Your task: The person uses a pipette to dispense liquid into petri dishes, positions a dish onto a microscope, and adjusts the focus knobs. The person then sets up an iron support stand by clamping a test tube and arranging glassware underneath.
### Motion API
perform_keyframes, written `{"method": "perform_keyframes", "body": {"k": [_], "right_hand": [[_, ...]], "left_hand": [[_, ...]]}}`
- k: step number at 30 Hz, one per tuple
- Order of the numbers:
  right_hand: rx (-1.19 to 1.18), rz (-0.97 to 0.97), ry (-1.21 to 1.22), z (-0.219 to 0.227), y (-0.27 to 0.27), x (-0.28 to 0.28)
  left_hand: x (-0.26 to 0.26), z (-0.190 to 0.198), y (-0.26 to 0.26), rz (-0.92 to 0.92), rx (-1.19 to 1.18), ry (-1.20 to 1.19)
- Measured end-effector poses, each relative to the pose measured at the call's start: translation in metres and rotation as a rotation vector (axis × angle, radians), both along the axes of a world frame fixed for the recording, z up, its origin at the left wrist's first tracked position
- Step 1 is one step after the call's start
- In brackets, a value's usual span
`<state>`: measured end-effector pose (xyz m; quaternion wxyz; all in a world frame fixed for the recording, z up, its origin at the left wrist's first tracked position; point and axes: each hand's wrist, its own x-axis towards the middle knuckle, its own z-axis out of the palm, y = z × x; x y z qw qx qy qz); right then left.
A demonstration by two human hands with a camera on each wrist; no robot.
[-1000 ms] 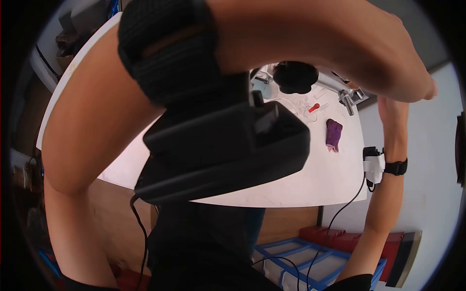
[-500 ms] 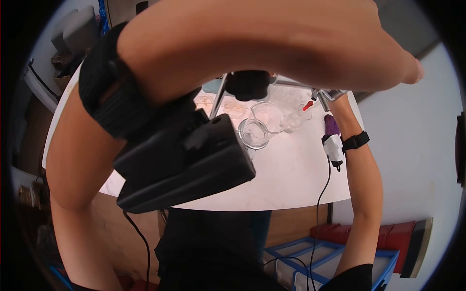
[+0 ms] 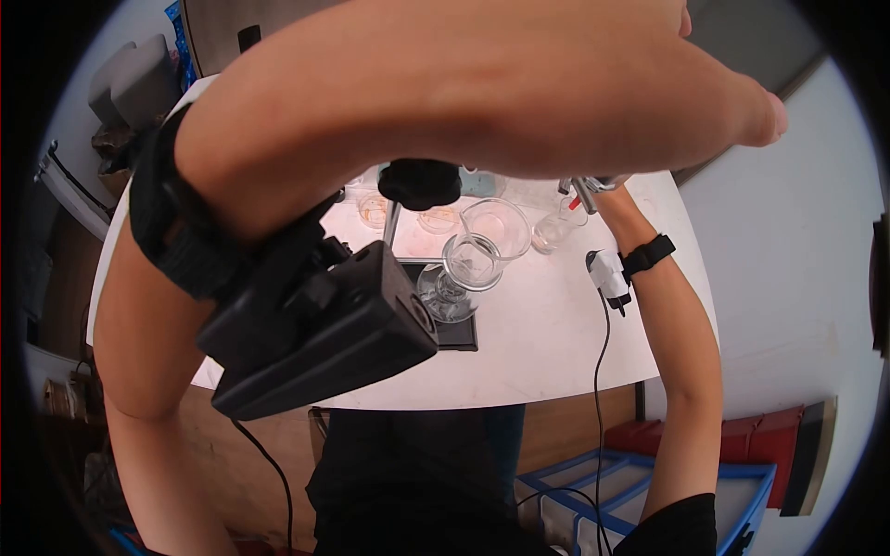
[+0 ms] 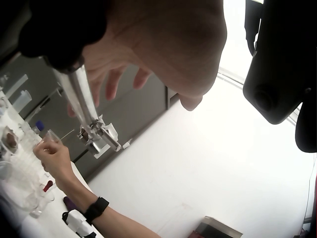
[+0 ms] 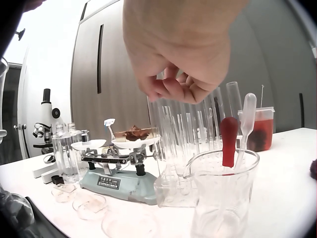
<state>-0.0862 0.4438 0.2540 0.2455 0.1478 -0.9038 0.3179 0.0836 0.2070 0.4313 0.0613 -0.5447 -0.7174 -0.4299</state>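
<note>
My left hand (image 4: 163, 44) is beside the metal clamp rod (image 4: 81, 96) of a stand, its fingers loosely extended and holding nothing. A black knob (image 3: 422, 183) on the clamp shows under my left forearm. Over a rack of upright glass test tubes (image 5: 198, 124), my right hand (image 5: 185, 54) has its fingers curled in a pinch at the top of a tube. In the left wrist view, clear glass rises by that right hand (image 4: 52, 153). In front stands a glass beaker (image 5: 223, 198) holding a red-bulbed dropper (image 5: 229, 141) and a plastic pipette (image 5: 247, 119).
A balance scale (image 5: 119, 183) carries brown material on one pan. Petri dishes (image 5: 89, 206), glass bottles (image 5: 67, 153) and a microscope (image 5: 47, 121) stand farther left. Behind the beaker is a tub of red liquid (image 5: 262, 129). A large beaker (image 3: 501, 227) sits near the stand's black base (image 3: 464, 338).
My right arm has reached inward over the table, from the right edge toward the tubes. In the head view, my left forearm has shifted left, and the glassware and stand base have come into sight.
</note>
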Motion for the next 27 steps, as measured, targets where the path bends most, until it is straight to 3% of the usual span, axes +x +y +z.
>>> {"method": "perform_keyframes", "body": {"k": [9, 13, 15, 27], "right_hand": [[0.108, -0.012, 0.037, 0.009, 0.012, 0.008], [0.084, -0.01, 0.058, 0.007, 0.016, 0.005], [0.004, -0.025, -0.044, 0.01, 0.014, 0.007], [0.028, 0.014, 0.012, 0.0, 0.019, 0.004]], "left_hand": [[-0.003, 0.015, 0.014, 0.003, -0.015, 0.008], [-0.001, 0.017, 0.014, 0.006, -0.019, 0.016], [0.0, 0.018, 0.018, 0.007, -0.019, 0.019], [0.001, 0.013, 0.018, 0.011, -0.022, 0.037]]}}
